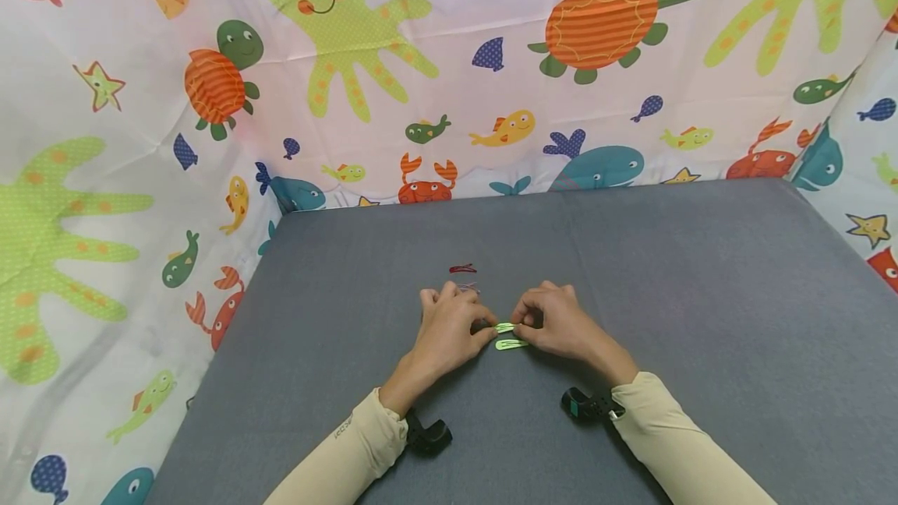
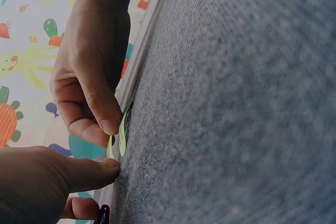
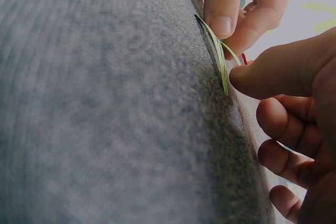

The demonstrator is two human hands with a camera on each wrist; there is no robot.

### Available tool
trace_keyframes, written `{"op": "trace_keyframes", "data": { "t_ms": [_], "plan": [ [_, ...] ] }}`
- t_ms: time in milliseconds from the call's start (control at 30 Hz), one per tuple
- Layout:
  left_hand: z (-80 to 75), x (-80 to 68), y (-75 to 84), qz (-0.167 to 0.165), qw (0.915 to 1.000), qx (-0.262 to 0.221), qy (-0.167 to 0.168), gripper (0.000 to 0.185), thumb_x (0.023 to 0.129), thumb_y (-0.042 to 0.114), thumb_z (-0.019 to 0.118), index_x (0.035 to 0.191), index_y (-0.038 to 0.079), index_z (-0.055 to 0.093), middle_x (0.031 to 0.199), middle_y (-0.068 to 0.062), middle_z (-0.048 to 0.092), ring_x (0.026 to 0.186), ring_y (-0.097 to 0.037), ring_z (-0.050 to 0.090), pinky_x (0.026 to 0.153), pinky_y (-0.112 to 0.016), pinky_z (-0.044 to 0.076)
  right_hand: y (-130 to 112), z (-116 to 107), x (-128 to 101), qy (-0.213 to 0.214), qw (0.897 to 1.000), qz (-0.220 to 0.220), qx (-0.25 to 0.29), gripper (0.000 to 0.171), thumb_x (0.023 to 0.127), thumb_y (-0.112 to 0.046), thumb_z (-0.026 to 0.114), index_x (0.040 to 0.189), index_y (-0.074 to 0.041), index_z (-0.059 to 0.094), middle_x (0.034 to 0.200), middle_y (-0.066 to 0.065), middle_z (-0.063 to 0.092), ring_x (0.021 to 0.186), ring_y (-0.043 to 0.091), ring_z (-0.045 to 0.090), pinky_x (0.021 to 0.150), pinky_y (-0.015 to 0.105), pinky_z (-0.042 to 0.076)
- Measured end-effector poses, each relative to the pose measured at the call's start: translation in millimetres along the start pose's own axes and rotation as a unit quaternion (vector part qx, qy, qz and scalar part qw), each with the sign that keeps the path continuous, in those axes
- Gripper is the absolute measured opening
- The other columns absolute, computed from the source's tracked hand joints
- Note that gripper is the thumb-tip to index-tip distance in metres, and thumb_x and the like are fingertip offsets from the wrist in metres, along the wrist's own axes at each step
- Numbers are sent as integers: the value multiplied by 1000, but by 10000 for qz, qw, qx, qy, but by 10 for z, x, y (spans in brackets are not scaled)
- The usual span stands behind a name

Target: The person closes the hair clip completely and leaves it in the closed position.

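Observation:
A light green snap hair clip (image 1: 505, 327) lies between my two hands at the middle of the table. My left hand (image 1: 452, 330) pinches its left end with thumb and forefinger, while my right hand (image 1: 561, 324) pinches the right end. Just nearer to me, a second green hair clip (image 1: 510, 344) rests on the cloth, its right tip partly covered by the right hand. In the right wrist view this second clip (image 3: 218, 59) lies apart from the fingertips. The held clip (image 2: 110, 148) is partly hidden by fingers in the left wrist view.
A red hair clip (image 1: 463, 269) lies beyond the left hand, with a pale purplish clip (image 1: 468, 287) half hidden behind that hand's fingers. Grey cloth (image 1: 701, 294) covers the table. Sea-animal printed curtains (image 1: 421, 61) stand at the back and sides.

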State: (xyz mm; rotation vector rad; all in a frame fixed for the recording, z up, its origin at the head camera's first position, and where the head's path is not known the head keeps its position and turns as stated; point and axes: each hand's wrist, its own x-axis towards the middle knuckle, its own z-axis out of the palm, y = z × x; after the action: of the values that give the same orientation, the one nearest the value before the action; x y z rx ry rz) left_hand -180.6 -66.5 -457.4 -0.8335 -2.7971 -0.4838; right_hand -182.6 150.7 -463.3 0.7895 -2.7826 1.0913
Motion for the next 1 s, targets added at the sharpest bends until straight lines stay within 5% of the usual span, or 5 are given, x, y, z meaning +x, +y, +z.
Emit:
{"op": "trace_keyframes", "data": {
  "t_ms": [1000],
  "plan": [
    [3, -23, 35, 21, 9998, 155, 114, 10, 85, 35, 82, 94, 31, 82, 86, 9, 67, 80, -13, 41, 80, -45, 22, 3, 7, -19, 142, 9995, -59, -278, 10, 82, -11, 82, 82, -19, 75, 71, -12, 59, 71, 8, 39, 77, 37, 22]
  ]
}}
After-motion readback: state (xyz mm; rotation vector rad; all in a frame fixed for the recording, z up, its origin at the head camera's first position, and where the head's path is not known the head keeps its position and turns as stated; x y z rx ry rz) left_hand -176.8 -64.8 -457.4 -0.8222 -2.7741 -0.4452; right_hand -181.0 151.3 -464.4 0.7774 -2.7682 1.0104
